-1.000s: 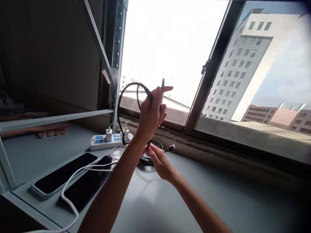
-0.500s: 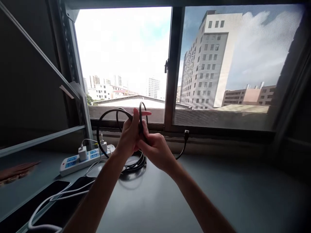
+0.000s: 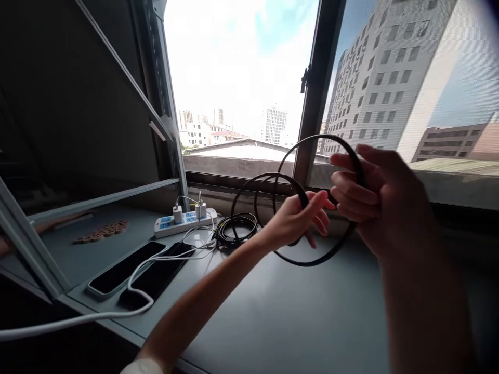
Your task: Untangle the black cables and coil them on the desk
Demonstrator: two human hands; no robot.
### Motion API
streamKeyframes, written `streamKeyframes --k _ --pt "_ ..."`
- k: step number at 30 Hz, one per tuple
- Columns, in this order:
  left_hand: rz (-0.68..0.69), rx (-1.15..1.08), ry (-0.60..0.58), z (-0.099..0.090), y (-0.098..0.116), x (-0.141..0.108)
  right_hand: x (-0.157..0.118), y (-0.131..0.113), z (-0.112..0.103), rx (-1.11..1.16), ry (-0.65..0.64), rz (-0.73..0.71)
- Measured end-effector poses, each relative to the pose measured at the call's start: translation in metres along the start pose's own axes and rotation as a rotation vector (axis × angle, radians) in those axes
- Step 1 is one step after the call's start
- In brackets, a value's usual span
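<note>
A black cable (image 3: 329, 139) hangs in wide loops in the air between my two hands. My left hand (image 3: 298, 218) holds the loops at the cable's thicker, bunched part, its fingertips pointing to the right. On the right, closer to the camera, my right hand (image 3: 370, 192) has its fingers curled around the cable near the edge of the largest loop. The ends of the held cable cannot be made out. Behind my left forearm, a coil of black cable (image 3: 236, 217) lies on the grey table (image 3: 296, 317).
A white power strip (image 3: 163, 228) with two plugged-in chargers stands by the window. White cables (image 3: 136, 291) run from there over two dark phones (image 3: 128, 265). Small brown pieces (image 3: 103, 232) lie beyond the metal frame (image 3: 105, 198) at left.
My hands have parted, the right one moving right and nearer to the camera. The cable between them has spread into larger loops. The view has turned left.
</note>
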State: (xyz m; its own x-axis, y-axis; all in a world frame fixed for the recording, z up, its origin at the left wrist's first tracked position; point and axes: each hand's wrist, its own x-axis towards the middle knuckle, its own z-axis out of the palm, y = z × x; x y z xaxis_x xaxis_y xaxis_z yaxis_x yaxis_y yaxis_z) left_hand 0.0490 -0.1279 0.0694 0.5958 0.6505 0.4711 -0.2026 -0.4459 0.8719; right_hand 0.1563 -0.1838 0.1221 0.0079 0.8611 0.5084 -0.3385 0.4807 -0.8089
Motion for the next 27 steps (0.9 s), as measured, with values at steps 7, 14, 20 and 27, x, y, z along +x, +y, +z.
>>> streamKeyframes --k 7,14,20,27 --pt "-0.037 0.062 -0.120 0.013 -0.009 -0.008 -0.004 -0.012 0.007 0.084 -0.036 0.140" --pt "-0.015 0.128 0.091 -0.021 -0.004 -0.001 -0.006 -0.021 -0.027 -0.074 0.045 0.108" --pt "-0.002 0.159 0.417 -0.069 -0.011 0.010 -0.015 -0.031 -0.042 -0.221 0.149 0.130" --pt "-0.122 -0.048 0.487 -0.089 -0.005 0.012 -0.014 -0.045 -0.071 -0.041 0.275 -0.127"
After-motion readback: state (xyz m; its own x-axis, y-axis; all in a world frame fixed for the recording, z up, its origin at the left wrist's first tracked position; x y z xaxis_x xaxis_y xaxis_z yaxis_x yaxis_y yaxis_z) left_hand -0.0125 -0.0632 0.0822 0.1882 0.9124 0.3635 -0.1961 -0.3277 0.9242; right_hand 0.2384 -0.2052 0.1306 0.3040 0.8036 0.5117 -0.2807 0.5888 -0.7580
